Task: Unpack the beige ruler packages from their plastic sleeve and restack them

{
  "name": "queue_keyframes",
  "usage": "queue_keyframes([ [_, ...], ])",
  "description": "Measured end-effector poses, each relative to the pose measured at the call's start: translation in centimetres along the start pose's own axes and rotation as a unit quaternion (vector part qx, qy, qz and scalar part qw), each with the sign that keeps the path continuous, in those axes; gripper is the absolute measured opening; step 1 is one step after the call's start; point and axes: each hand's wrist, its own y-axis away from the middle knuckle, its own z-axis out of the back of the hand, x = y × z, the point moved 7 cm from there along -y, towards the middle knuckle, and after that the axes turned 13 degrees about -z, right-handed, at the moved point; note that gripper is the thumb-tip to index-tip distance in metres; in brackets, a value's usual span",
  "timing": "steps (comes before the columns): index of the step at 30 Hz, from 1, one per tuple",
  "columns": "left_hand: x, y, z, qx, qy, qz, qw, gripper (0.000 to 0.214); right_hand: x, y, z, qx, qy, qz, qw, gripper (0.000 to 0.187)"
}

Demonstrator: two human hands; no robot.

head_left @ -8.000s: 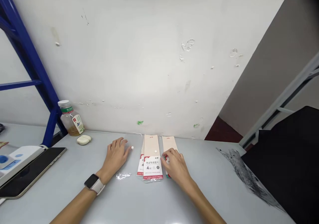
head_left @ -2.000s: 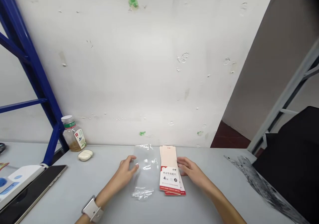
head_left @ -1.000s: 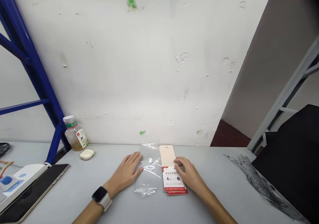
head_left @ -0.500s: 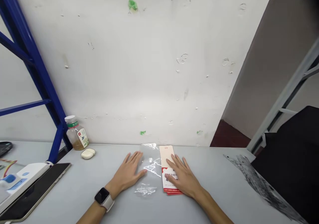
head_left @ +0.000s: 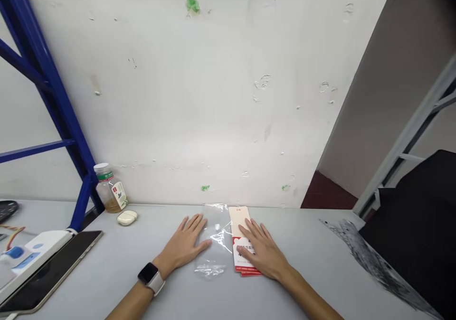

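Observation:
My left hand lies flat with its fingers spread, its thumb over the left edge of a clear plastic bag. A smartwatch with a pale strap is on that wrist. Just right of the bag is a small stack of red and cream printed cards, slightly fanned at the lower end. My right hand rests open on top of the stack, covering part of its print. Neither hand grips anything.
At the left stand a clear jar with a white lid, a pale earbud case, a phone and a white power strip. A blue metal frame rises behind. To the right is a black object.
The view has shifted slightly. Both hands stay flat in about the same places, and the bag and cards lie as before.

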Motion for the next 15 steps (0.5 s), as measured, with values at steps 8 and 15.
queue_keyframes([
  [8,0.10,0.17,-0.04,-0.006,-0.015,0.006,1.000,0.061,0.03,0.19,0.31,0.008,-0.006,0.006,1.000,0.077],
  [15,0.07,0.20,0.13,-0.018,-0.013,0.002,1.000,0.058,0.13,0.25,0.37,0.021,-0.013,0.014,1.000,0.075],
])
